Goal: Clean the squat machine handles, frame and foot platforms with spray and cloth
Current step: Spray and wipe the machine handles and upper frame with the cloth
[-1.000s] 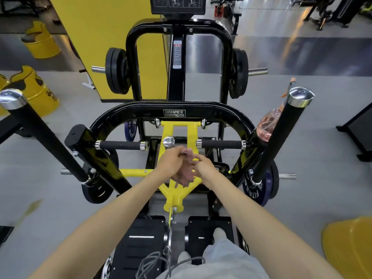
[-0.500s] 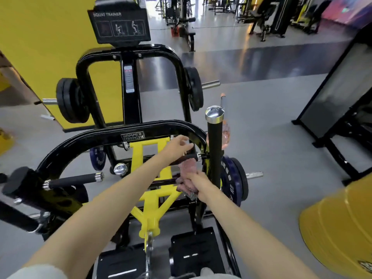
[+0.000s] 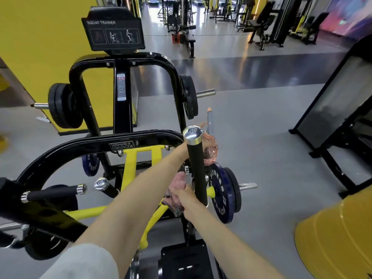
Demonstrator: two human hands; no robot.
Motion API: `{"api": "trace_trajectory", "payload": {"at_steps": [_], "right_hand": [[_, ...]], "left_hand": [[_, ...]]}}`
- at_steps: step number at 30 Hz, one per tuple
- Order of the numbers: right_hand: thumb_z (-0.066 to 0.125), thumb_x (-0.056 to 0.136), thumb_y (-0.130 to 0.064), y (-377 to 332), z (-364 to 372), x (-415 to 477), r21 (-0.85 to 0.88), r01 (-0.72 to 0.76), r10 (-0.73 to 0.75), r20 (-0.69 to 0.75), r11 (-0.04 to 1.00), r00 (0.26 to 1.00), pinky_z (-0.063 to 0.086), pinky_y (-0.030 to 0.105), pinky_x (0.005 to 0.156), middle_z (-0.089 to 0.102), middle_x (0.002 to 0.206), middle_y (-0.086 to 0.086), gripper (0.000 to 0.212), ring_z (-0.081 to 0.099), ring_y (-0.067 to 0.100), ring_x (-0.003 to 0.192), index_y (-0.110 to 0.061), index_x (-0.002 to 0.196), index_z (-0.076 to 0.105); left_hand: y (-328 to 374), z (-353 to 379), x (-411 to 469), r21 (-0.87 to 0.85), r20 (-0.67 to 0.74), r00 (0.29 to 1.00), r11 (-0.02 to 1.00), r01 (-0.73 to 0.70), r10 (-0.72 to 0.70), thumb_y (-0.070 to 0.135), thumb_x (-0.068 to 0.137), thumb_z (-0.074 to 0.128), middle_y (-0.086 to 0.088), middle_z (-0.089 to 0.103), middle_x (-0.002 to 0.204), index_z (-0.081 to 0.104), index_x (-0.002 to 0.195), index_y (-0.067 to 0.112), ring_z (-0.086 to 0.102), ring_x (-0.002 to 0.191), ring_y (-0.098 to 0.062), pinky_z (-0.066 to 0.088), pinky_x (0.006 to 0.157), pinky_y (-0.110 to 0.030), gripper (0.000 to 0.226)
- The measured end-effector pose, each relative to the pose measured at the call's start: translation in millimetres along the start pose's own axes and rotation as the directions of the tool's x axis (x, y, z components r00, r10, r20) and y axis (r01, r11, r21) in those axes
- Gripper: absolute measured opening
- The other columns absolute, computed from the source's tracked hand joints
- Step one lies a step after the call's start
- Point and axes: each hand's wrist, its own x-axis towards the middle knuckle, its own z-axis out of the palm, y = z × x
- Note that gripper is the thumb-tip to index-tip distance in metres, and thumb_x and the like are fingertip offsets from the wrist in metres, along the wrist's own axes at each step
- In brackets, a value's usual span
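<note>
Surrounding: grey gym floor (image 3: 261, 137).
Right hand (image 3: 186, 198): clenching pink cloth (image 3: 177, 182).
Left hand (image 3: 181, 151): behind upright handle (image 3: 196, 168), grip unclear.

A commercial gym. A black and yellow squat machine (image 3: 122, 117) carries a placard (image 3: 113, 30) reading "SQUAT TRAINER", with weight plates (image 3: 64, 105) on its pegs. A blue plate (image 3: 221, 195) is marked "FITNESS". Rows of other machines (image 3: 261, 23) stand behind on a grey floor (image 3: 261, 137), beside a yellow wall (image 3: 40, 37).
</note>
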Motion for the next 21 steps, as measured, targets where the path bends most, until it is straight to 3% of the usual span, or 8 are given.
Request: {"api": "trace_trajectory", "payload": {"at_steps": [1,3,5,7,12,13,18,21], "right_hand": [[0.065,0.087,-0.012,2.4,-0.9,2.5,-0.010,-0.002,0.002,0.000,1.000,1.000,0.053,0.048,0.090,0.060,0.121,0.011,0.040,0.063,0.026,0.103,-0.011,0.123,0.047],[0.068,0.083,-0.018,6.2,-4.1,6.5,-0.013,0.010,-0.010,-0.002,1.000,1.000,0.048,0.051,0.097,0.056,0.131,0.010,0.055,0.059,0.027,0.114,-0.013,0.132,0.042],[0.068,0.083,-0.020,13.1,-10.7,17.4,-0.019,0.017,-0.017,0.008,1.000,1.000,0.045,0.049,0.102,0.052,0.136,0.010,0.063,0.055,0.027,0.121,-0.013,0.138,0.039],[0.065,0.087,-0.018,4.5,-11.5,3.6,-0.076,0.005,-0.003,0.031,0.997,1.000,0.045,0.045,0.103,0.052,0.136,0.009,0.057,0.054,0.025,0.121,-0.013,0.138,0.039],[0.066,0.088,-0.013,-0.4,-23.9,-4.5,-0.221,-0.010,0.039,0.125,0.975,0.991,0.050,0.035,0.095,0.058,0.127,0.010,0.048,0.057,0.025,0.114,-0.006,0.131,0.047],[0.065,0.088,-0.011,-1.4,-27.6,-7.7,-0.261,-0.027,0.068,0.151,0.965,0.986,0.049,0.034,0.094,0.060,0.124,0.010,0.042,0.058,0.025,0.111,-0.006,0.128,0.051],[0.061,0.087,-0.010,-8.6,-74.6,-15.1,-0.483,-0.182,0.265,0.108,0.856,0.958,0.052,0.026,0.069,0.064,0.088,0.007,0.003,0.062,0.017,0.078,-0.011,0.087,0.058],[0.057,0.092,-0.012,-23.2,-106.4,-15.3,-0.523,-0.228,0.268,0.002,0.821,0.963,0.041,0.023,0.056,0.049,0.064,0.003,0.027,0.044,0.012,0.055,-0.013,0.067,0.047]], "left_hand": [[-4.2,3.4,5.1,0.019,-0.009,1.000,1.000,-0.019,0.019,0.017,0.083,0.073,-0.003,0.062,0.115,0.041,0.131,0.025,0.062,0.101,-0.009,0.051,0.094,-0.029,0.058],[7.5,9.2,-3.6,0.060,-0.034,0.999,0.998,-0.019,0.021,0.009,0.083,0.071,-0.003,0.061,0.102,0.023,0.145,0.016,0.062,0.089,-0.001,0.047,0.080,-0.008,0.079],[17.4,12.0,-9.9,0.131,-0.071,0.993,0.988,-0.084,0.093,0.002,0.086,0.065,0.004,0.052,0.078,0.027,0.142,0.005,0.057,0.067,-0.001,0.044,0.067,-0.003,0.068],[14.6,10.0,-11.6,0.135,-0.113,0.987,0.986,-0.100,0.116,0.004,0.085,0.066,0.008,0.048,0.074,0.034,0.136,0.005,0.056,0.064,0.001,0.046,0.066,-0.009,0.060],[-5.6,-1.2,-18.2,0.008,-0.170,0.984,0.998,0.062,-0.060,0.015,0.092,0.060,0.003,0.061,0.074,0.054,0.097,0.026,0.066,0.069,-0.008,0.054,0.059,-0.016,0.014],[-6.8,-2.6,-19.5,0.035,-0.218,0.972,0.995,0.095,-0.085,0.019,0.093,0.059,0.002,0.062,0.071,0.055,0.087,0.026,0.067,0.069,-0.011,0.056,0.062,-0.021,0.011],[5.5,-7.1,-45.0,-0.003,-0.185,0.977,0.994,0.106,-0.105,0.006,0.097,0.047,0.002,0.042,0.060,0.039,0.068,0.016,0.046,0.043,0.003,0.038,0.047,-0.006,0.032],[-3.1,-17.7,-48.8,0.079,-0.190,0.979,0.993,0.084,-0.068,0.005,0.095,0.052,-0.001,0.047,0.062,0.045,0.067,0.012,0.050,0.048,-0.001,0.044,0.057,-0.017,0.029]]}}
